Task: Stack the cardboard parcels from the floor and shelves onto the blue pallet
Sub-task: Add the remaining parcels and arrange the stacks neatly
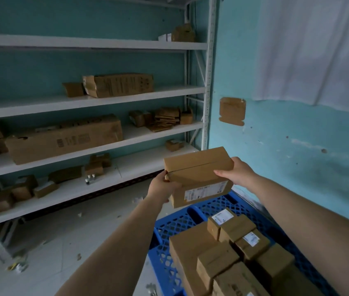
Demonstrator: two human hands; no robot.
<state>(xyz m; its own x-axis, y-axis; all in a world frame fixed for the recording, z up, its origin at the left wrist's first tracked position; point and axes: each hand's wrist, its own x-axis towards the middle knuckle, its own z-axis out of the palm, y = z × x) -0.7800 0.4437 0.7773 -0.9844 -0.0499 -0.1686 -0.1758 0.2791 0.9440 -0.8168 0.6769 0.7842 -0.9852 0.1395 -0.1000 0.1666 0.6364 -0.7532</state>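
Note:
I hold a flat brown cardboard parcel point(199, 174) with a white label on its near face, in the air above the far end of the blue pallet point(178, 227). My left hand point(162, 186) grips its left end and my right hand point(238, 170) grips its right end. Several smaller parcels point(229, 248) are stacked on the pallet's near part, some with white labels. More parcels lie on the white shelves: a long box point(64, 139), a torn box point(118, 84) above it, and small ones point(23, 190) on the lowest shelf.
The white shelf rack point(92, 99) fills the left and back. A teal wall point(297, 157) with a cardboard piece point(232, 111) stuck on it runs along the right, close to the pallet. Scraps and small litter point(17, 267) lie on the grey floor between rack and pallet.

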